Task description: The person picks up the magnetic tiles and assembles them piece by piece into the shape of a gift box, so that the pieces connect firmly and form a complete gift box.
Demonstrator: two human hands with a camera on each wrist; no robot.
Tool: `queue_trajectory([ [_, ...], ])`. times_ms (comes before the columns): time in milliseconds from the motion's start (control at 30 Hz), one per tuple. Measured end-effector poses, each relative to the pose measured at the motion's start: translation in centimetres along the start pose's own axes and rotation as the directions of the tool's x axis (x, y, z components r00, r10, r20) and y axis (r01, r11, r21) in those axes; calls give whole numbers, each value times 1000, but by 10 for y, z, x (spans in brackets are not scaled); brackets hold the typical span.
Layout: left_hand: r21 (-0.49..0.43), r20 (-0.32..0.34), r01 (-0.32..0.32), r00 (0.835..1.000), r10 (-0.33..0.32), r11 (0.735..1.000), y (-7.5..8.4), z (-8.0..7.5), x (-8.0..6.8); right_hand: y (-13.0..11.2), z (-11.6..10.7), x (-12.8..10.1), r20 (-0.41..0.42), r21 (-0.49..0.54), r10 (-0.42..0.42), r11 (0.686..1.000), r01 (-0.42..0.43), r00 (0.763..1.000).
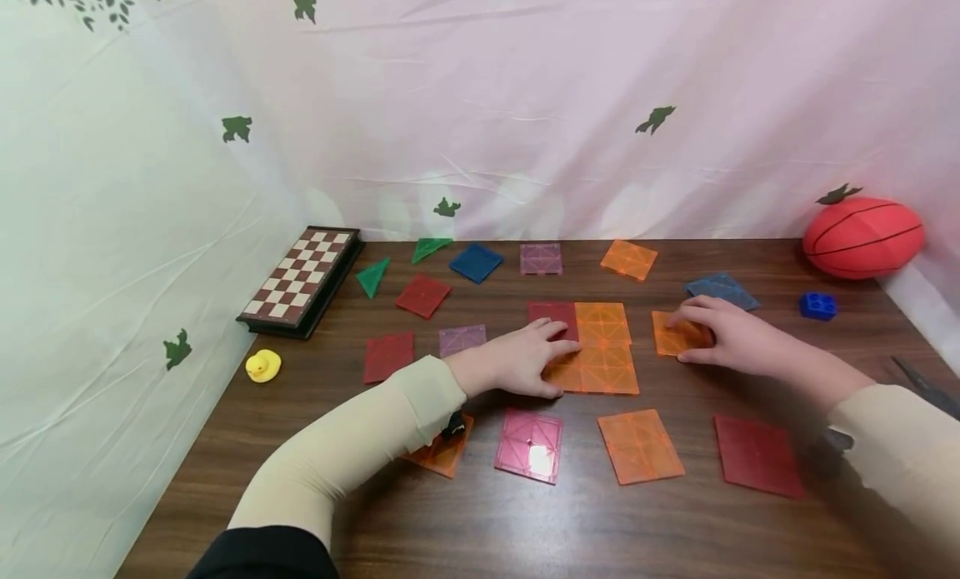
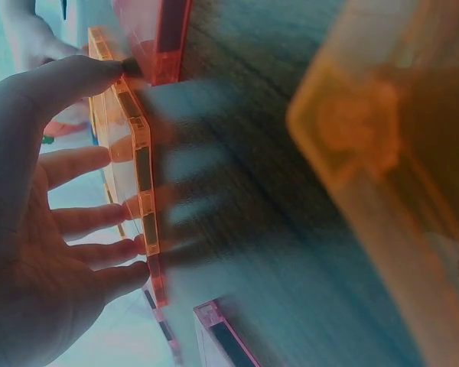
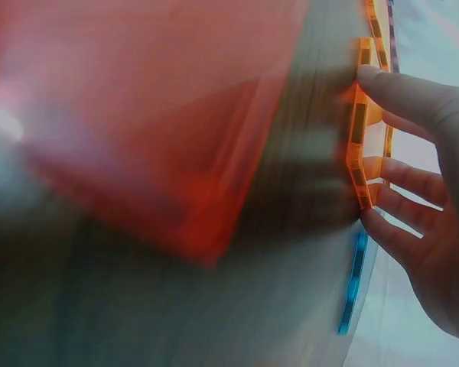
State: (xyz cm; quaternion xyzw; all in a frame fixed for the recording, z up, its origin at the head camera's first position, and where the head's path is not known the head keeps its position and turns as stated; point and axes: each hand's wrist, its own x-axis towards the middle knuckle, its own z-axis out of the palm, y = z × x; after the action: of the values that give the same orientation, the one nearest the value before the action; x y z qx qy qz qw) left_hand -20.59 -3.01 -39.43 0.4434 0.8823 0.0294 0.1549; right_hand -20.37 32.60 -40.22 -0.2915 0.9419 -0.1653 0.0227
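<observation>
On the dark brown wooden table point(image 1: 480, 529) the left hand point(image 1: 517, 361) lies flat, fingers nearly straight and a little apart, on the left side of a joined group of translucent plastic square tiles, two orange ones and one dark red point(image 1: 596, 348). In the left wrist view its fingertips point(image 2: 130, 246) touch the edge of an orange tile, but nothing is gripped. The right hand point(image 1: 731, 337) rests on a single orange translucent square tile point(image 1: 675, 336), which lies flat just to the right of the group, near it but apart. The fingers are over the tile's far edge and the thumb at the near edge, so the tile is held lightly between them. Other tiles lie around: a pink square tile point(image 1: 529, 445), an orange square tile point(image 1: 640, 446) and a red square tile point(image 1: 757, 455) nearer the person. A folded chessboard point(image 1: 302, 279), a small yellow rubber duck point(image 1: 262, 366) and an orange-red ball point(image 1: 862, 237) stand at the table's sides.
</observation>
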Motion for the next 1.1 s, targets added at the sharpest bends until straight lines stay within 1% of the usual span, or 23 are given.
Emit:
queue_trajectory([
  [133, 3, 1, -4, 1000, 4, 1000, 1, 1, 0, -4, 4, 14, 5, 2, -22, 1000, 22, 1000],
  [333, 6, -2, -4, 1000, 4, 1000, 2, 1, 2, -10, 7, 25, 0, 18, -57, 998, 57, 998],
  [533, 15, -3, -8, 1000, 8, 1000, 2, 1, 3, -14, 7, 29, 31, 43, -35, 999, 33, 999],
  [767, 16, -4, -12, 1000, 12, 1000, 1, -2, 3, -16, 5, 30, 43, 29, -16, 999, 15, 999],
  [867, 16, -3, -12, 1000, 12, 1000, 1, -2, 2, -19, 3, 29, 14, 34, -28, 999, 27, 1000],
  [967, 11, -1, -4, 1000, 4, 1000, 0, -2, 2, -28, -2, 24, -52, 53, -61, 997, 64, 997],
  [1033, 9, 2, 1, 1000, -1, 1000, 0, -3, 1, -39, -5, 18, -110, 60, -100, 992, 107, 989],
  [1100, 7, 3, 3, 1000, -3, 1000, 1, -3, 1, -53, -6, 10, -157, 64, -149, 985, 161, 976],
])
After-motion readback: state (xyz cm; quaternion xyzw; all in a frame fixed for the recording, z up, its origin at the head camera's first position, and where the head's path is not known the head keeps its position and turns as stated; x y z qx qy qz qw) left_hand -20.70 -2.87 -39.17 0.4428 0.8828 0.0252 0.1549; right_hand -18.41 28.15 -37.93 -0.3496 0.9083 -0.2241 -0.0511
